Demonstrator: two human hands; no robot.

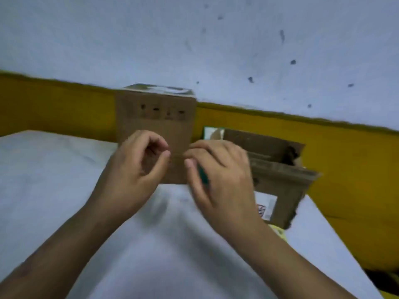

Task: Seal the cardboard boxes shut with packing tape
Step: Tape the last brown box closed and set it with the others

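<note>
A closed upright cardboard box [155,117] stands at the back of the white table [64,180]. Both hands are raised in front of its lower half. My right hand [220,175] curls round a green object [203,175], probably the tape roll, most of it hidden under the palm. My left hand [138,167] has curled fingers and its thumb tip near the index finger. A faint clear tape strip [178,154] seems to run between the hands across the box face; blur hides the detail. A second cardboard box [278,178] lies to the right, its flaps open.
A yellow band [54,108] runs along the wall [194,39] right behind the boxes, with pale paint above it. The table's right edge slants down at the lower right, and a yellow-green item [279,231] peeks out under the open box.
</note>
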